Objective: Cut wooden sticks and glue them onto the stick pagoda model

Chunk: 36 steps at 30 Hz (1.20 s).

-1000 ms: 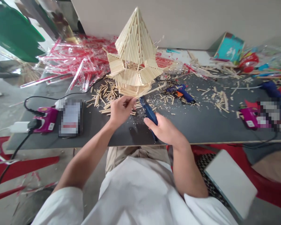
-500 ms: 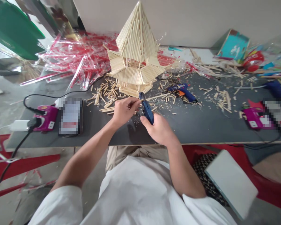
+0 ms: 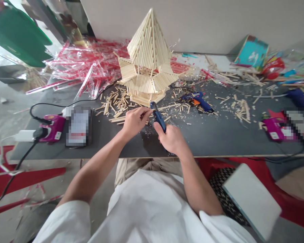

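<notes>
The fingertips of my left hand are pinched round a thin wooden stick; most of it is hidden by the fingers. Blue-handled pliers are gripped in my right hand, their jaws at the stick's end, close to my left fingertips. Another length of pale stick shows just right of the jaws; I cannot tell whether it is the same piece. Behind both hands stands a pagoda-like model built of wooden sticks, with a pointed roof. Cut stick pieces lie left of its base.
A blue glue gun lies to the right among scraps. Red and clear plastic wrappers are heaped at the back left. A phone and a purple power adapter with cables sit on the left of the dark table.
The camera view has shifted slightly, so the model appears a little lower. The pliers' handles look closer together, while both hands stay in nearly the same place.
</notes>
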Available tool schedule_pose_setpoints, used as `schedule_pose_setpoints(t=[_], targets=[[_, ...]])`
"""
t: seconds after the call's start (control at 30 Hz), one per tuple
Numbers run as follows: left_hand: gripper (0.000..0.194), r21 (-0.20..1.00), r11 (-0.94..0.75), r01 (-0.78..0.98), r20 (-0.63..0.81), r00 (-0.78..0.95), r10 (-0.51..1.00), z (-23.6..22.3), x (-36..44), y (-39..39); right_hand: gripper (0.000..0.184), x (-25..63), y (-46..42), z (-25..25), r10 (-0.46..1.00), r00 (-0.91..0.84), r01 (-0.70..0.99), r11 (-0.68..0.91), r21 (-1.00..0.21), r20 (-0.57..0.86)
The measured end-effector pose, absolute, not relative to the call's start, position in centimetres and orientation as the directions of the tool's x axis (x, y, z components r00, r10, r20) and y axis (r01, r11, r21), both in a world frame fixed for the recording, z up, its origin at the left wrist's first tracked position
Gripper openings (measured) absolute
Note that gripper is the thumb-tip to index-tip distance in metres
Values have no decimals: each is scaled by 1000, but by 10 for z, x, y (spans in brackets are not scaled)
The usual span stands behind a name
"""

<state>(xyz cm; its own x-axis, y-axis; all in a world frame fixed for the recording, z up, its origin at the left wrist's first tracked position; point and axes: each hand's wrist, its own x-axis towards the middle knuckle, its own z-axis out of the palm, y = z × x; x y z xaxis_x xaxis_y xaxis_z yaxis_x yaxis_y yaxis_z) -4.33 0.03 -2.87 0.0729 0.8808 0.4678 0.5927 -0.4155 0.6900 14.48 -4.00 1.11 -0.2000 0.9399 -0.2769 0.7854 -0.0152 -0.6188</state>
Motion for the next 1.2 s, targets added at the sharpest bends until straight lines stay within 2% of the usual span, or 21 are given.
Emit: schedule_pose_setpoints(t=[0.07,0.2,0.37,0.53,0.7,0.83,0.97,1.07,1.2], targets=[[24,687,-416,596,470,73,880,-27,-44,0,77,142,-40,7,948,-185,799,-9,-601,-260],[25,764,-378,523,421,39,906,-21,-44,-2,78,138,-45,2,979,-114,859,11,-512,-170],[24,789,-369,491,415,18,910,-11,-50,-4,75,151,-56,8,970,-152,911,63,-409,-189],[20,680,-428,596,390,200,899,-10,-62,1,68,181,-67,17,984,-83,949,30,-312,-158],[18,595,-436,675,238,370,898,-14,-71,8,61,220,-71,20,995,86,979,-95,-183,-52],[19,553,-429,714,200,387,900,-12,-74,9,61,258,-66,4,974,194,981,-190,-41,116],[21,527,-418,740,189,377,906,-9,-73,8,69,298,-64,-23,954,182,969,-216,124,238],[20,543,-421,727,198,376,905,-10,-73,8,78,321,-65,-39,941,180,959,-232,163,286],[19,557,-423,715,216,367,905,-14,-73,9,82,338,-65,-47,942,139,970,-191,149,304]])
